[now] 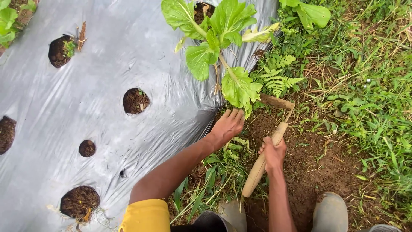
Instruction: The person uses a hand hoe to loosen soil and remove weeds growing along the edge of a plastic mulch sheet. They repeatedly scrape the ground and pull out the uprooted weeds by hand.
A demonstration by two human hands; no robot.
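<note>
Seen from above, a silver plastic mulch sheet [86,77] covers a garden bed, with six round planting holes of dark soil showing. At the sheet's right edge, the left hand [227,125] rests palm down on the soil, fingers together, just below one leafy green plant [219,43] growing from the topmost hole. Right of that hand, the right hand [273,154] is clamped around the wooden handle of one small hoe [266,150], whose blade [277,102] touches bare earth beside the sheet. Two grey boots [330,210] stand below, beside grass and one fern [277,77].
</note>
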